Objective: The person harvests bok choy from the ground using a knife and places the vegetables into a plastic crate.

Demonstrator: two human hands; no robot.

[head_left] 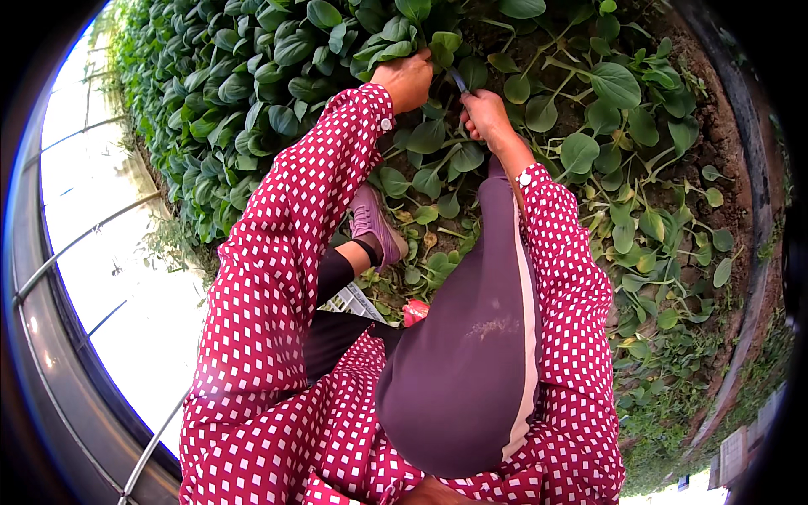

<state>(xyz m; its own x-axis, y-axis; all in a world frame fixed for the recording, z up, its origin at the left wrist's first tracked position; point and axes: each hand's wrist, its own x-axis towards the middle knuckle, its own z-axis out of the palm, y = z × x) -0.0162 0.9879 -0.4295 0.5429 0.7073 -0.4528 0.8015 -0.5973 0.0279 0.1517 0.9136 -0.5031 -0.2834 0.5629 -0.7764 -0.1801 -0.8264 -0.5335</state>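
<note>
My left hand (406, 82) is closed round a bunch of leafy greens (389, 49) at the front edge of the dense green bed. The broad leaves stick out above my fingers, and the stems are hidden in my grip. Just to the right, my right hand (486, 118) is wrapped round a knife (459, 81). Its narrow blade points up and left toward the greens, and the handle is mostly covered by my fingers. A small gap lies between the two hands. Below them are loose leaves (427, 136) over the soil.
Dense greens (244, 76) fill the upper left. Scattered cut leaves (614, 84) lie on soil to the right, bordered by a dark edging strip (753, 210). My shoe (376, 225) stands among leaves; a white plastic crate (353, 301) and a red item (415, 312) sit beneath me. Metal rods (93, 227) run along the left.
</note>
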